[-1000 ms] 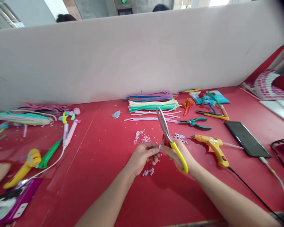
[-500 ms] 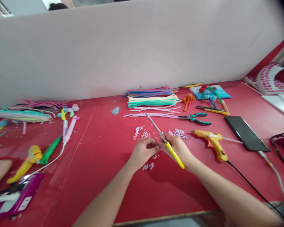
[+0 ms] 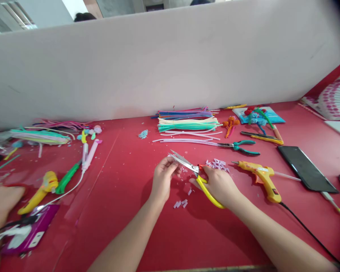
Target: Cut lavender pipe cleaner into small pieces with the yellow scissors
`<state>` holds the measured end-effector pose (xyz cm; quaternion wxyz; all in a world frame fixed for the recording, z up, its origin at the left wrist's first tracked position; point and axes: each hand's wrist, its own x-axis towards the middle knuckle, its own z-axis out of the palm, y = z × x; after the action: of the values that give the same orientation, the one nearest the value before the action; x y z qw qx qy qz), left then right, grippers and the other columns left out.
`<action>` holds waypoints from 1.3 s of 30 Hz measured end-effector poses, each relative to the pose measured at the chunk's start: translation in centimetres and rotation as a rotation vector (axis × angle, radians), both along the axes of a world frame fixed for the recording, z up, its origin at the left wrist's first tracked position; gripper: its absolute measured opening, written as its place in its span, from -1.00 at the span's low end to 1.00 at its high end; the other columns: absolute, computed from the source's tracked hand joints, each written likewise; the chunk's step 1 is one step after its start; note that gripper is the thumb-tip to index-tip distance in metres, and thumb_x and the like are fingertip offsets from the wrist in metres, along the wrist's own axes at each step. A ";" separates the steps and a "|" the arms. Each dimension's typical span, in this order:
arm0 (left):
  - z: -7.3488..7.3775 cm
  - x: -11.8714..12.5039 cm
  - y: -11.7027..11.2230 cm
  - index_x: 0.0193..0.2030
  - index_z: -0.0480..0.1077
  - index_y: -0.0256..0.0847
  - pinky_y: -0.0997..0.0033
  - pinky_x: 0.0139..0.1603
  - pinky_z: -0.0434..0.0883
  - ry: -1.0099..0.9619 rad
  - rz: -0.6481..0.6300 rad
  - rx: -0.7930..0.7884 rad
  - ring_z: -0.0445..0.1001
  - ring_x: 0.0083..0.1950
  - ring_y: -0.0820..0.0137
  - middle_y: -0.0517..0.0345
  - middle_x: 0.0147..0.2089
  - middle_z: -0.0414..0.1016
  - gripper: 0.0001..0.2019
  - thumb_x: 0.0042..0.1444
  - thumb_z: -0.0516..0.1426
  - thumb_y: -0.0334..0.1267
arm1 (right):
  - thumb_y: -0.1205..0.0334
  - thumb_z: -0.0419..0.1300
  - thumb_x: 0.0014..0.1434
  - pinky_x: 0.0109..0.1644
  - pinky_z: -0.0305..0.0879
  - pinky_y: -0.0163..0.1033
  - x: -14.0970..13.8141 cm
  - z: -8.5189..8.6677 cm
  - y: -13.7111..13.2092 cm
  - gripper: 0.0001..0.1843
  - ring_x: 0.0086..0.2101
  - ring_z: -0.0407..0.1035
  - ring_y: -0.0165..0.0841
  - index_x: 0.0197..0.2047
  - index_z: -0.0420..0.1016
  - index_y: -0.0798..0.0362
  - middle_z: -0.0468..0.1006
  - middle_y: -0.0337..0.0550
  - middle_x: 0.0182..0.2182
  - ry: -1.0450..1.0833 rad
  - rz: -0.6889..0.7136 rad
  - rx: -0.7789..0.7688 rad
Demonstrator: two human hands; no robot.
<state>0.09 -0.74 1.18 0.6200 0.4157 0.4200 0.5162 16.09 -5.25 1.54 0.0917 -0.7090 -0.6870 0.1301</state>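
Note:
My right hand [image 3: 219,185] is closed around the handles of a pair of scissors [image 3: 188,164], one yellow and one red. The blades stand apart and point up and left, reaching the fingertips of my left hand [image 3: 163,177]. That hand is closed in a pinch; whatever lies between its fingers is too small and covered to make out. Short lilac pipe cleaner pieces [image 3: 217,164] are heaped beyond my right hand. A few more cut pieces [image 3: 180,204] lie below, between my wrists. Fine lilac fluff is partly hidden behind the blades.
Pipe cleaner bundles [image 3: 188,124] lie by the white partition [image 3: 147,68]. Green-handled pliers [image 3: 240,146], a yellow glue gun [image 3: 257,172] and a black phone [image 3: 306,168] are on the right. Another person's hand [image 3: 5,200] rests left, near a purple power strip [image 3: 31,230].
The scissors have swung from standing idle in my right hand to a working grip, blades parted and lowered toward my left fingertips. My hands have moved apart. The view has shifted slightly.

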 end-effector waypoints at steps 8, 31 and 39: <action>-0.1 -0.3 0.3 -0.43 0.32 -0.27 0.57 -0.49 0.24 -0.093 -0.015 0.016 0.30 -0.51 0.55 0.21 -0.49 0.34 -0.95 -0.08 0.10 -0.34 | -0.18 -0.11 0.01 -0.52 -0.06 -0.35 -0.5 -0.8 -0.1 -0.56 -0.53 0.33 -0.38 -0.44 0.23 0.05 0.43 -0.17 -0.55 -0.031 0.032 -0.001; 0.0 -0.7 0.5 -0.41 0.34 -0.29 0.59 -0.51 0.22 -0.099 -0.044 0.025 0.29 -0.51 0.58 0.19 -0.49 0.35 -0.94 -0.05 0.09 -0.34 | -0.20 -0.11 0.00 -0.57 -0.15 -0.37 -0.1 -0.6 -0.2 -0.55 -0.63 0.22 -0.45 -0.50 0.22 0.05 0.37 -0.21 -0.65 -0.021 0.044 0.004; 0.0 -0.7 0.5 -0.40 0.33 -0.29 0.59 -0.52 0.20 -0.090 -0.044 0.029 0.28 -0.52 0.59 0.21 -0.51 0.34 -0.93 -0.04 0.09 -0.33 | -0.19 -0.10 0.00 -0.58 -0.16 -0.38 0.0 -0.5 -0.1 -0.56 -0.65 0.19 -0.46 -0.53 0.19 0.04 0.35 -0.23 -0.67 -0.026 0.044 0.022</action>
<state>-0.59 -0.24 1.20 0.6432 0.4101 0.3749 0.5268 16.09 -5.35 1.01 0.0878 -0.6942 -0.7050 0.1153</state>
